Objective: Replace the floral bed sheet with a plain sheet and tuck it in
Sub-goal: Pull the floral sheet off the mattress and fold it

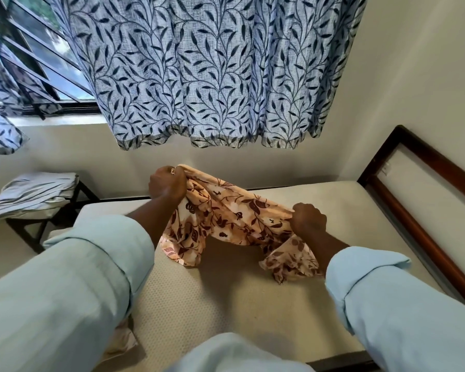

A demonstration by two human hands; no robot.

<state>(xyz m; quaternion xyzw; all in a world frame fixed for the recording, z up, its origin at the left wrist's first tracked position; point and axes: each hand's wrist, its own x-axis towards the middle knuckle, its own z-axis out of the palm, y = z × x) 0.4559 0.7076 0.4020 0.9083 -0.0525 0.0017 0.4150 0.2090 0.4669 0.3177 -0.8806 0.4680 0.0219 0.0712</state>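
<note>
Holding floral sheet (226, 218) bunched over mattress (253, 296).
Clamping its 10 o'clock end in left hand (167, 187), its 3 o'clock end in right hand (308, 220), fingers curled tight; leaving plain sheet (35, 194) folded at 9 o'clock.

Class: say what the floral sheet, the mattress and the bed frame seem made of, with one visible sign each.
Floral sheet: thin woven cloth, perhaps cotton; it bunches in soft folds.
Mattress: cream dimpled fabric cover, filling unseen.
Bed frame: dark wood, glossy varnish by its sheen.
</note>
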